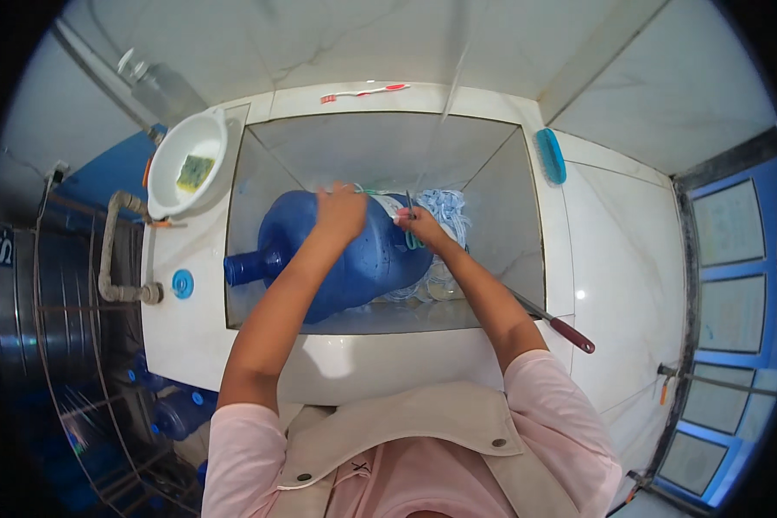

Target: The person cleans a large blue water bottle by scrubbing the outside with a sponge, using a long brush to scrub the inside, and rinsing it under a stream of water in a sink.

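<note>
A large blue water jug (354, 259) lies on its side in a tiled basin, its neck pointing left. On the jug's upper side rests my left hand (343, 213), fingers spread and slightly bent, next to a partly visible white label (390, 205). Closer to the jug's base, my right hand (421, 224) is closed in a pinch around a small tool with a thin dark blade (409, 200), held against the label's edge. Its exact kind is too small to make out. Behind the right forearm, a blue-and-white string mop head (445, 207) lies in the basin.
A brush with a dark red handle (571, 334) leans over the basin's rim (559, 250). Around it lie a toothbrush (365, 92), a blue scrub brush (550, 156) and a blue cap (182, 283). At left stand a white bowl (166, 186) with a sponge (196, 173) and a clear bottle (160, 89).
</note>
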The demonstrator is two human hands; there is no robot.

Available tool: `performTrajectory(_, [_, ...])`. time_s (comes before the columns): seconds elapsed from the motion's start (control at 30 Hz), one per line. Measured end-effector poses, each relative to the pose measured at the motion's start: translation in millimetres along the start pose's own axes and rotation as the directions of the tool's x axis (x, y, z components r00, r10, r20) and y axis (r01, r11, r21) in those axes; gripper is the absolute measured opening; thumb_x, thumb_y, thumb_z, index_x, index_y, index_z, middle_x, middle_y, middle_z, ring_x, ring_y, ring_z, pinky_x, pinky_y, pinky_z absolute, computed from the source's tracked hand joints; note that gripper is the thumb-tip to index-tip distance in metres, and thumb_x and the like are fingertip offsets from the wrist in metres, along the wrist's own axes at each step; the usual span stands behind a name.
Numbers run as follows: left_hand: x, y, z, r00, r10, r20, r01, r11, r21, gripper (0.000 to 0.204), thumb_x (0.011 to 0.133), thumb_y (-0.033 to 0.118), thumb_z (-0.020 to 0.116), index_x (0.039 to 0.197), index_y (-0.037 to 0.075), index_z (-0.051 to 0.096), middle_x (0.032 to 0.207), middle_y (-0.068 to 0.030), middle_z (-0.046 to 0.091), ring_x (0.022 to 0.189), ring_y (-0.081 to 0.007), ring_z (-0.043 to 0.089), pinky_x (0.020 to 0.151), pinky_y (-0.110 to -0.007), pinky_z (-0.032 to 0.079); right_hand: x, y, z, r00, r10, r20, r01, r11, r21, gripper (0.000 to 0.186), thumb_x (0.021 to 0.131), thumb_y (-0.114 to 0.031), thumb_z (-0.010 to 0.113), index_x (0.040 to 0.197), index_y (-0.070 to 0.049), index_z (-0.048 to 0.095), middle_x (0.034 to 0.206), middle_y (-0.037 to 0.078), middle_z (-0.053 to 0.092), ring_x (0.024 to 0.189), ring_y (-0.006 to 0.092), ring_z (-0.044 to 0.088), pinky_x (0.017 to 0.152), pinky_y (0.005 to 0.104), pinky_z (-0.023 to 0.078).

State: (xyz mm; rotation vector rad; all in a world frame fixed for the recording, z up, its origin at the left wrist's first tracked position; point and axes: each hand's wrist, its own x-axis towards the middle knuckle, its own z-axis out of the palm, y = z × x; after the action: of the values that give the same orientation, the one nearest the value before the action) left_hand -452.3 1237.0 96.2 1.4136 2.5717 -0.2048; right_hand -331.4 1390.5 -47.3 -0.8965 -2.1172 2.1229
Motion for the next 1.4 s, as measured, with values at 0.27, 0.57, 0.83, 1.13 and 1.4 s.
performTrajectory(0.27, [110.4, 34.7, 62.1, 0.866, 0.453, 0.211, -0.379, 0.871, -0.312, 0.015, 0.073, 0.022, 0.069, 0.086, 0.015, 0.070, 0.099, -0.0102, 0.062, 0.095, -0.0315, 0.059, 0.083, -0.041, 0.048, 10.1, 11.4, -7.5, 0.984, -0.040, -0.171, 0.039, 0.999, -0.008, 0.008, 0.077, -0.008, 0.067, 0.078, -0.003, 0.060, 0.075, 0.005, 0.061, 0.071, 0.0158, 0.059, 0.068, 0.0305, 0.047])
performTrajectory(0.57, [108.1, 22.0, 89.1, 0.932, 0.362, 0.024, -0.321, 0.855, -0.408, 0.010, 0.073, 0.015, 0.065, 0.079, 0.008, 0.068, 0.088, -0.0138, 0.065, 0.085, -0.0318, 0.062, 0.075, -0.041, 0.049, 3.0, -14.8, 9.6, 0.924, -0.355, -0.139, 0.198, 0.758, -0.621, 0.018, 0.085, -0.013, 0.047, 0.092, 0.002, 0.055, 0.092, 0.025, 0.059, 0.087, 0.0419, 0.057, 0.075, 0.0509, 0.045])
performTrajectory(0.83, [104.7, 22.2, 90.2, 0.979, 0.201, 0.020, -0.171, 0.876, -0.452, 0.013, 0.071, 0.014, 0.063, 0.081, 0.007, 0.068, 0.082, -0.0153, 0.066, 0.079, -0.0332, 0.063, 0.072, -0.041, 0.050, 11.6, -18.0, 13.0, 0.943, -0.311, -0.115, 0.190, 0.791, -0.581, 0.016, 0.082, -0.007, 0.047, 0.094, 0.002, 0.052, 0.089, 0.026, 0.060, 0.086, 0.0420, 0.058, 0.075, 0.0498, 0.045])
performTrajectory(1.13, [126.1, -7.6, 94.8, 0.943, 0.310, 0.123, -0.150, 0.723, -0.674, 0.016, 0.072, 0.009, 0.066, 0.086, 0.002, 0.068, 0.083, -0.0151, 0.067, 0.077, -0.0316, 0.063, 0.073, -0.037, 0.049, 19.0, 7.8, -11.6, 0.966, -0.259, -0.004, 0.253, 0.946, -0.202, 0.016, 0.083, -0.010, 0.052, 0.090, 0.003, 0.058, 0.079, 0.022, 0.062, 0.076, 0.0406, 0.060, 0.072, 0.0445, 0.047])
performTrajectory(1.4, [101.4, -23.3, 64.4, 0.937, 0.137, 0.321, -0.071, 0.975, -0.209, 0.031, 0.086, 0.026, 0.053, 0.106, 0.004, 0.064, 0.116, -0.0159, 0.058, 0.105, -0.0335, 0.056, 0.089, -0.044, 0.044, -4.7, -28.2, -14.6, 0.964, -0.264, 0.038, 0.231, 0.757, -0.611, 0.036, 0.094, -0.030, 0.040, 0.092, 0.002, 0.056, 0.081, 0.026, 0.062, 0.080, 0.0437, 0.060, 0.073, 0.0516, 0.045])
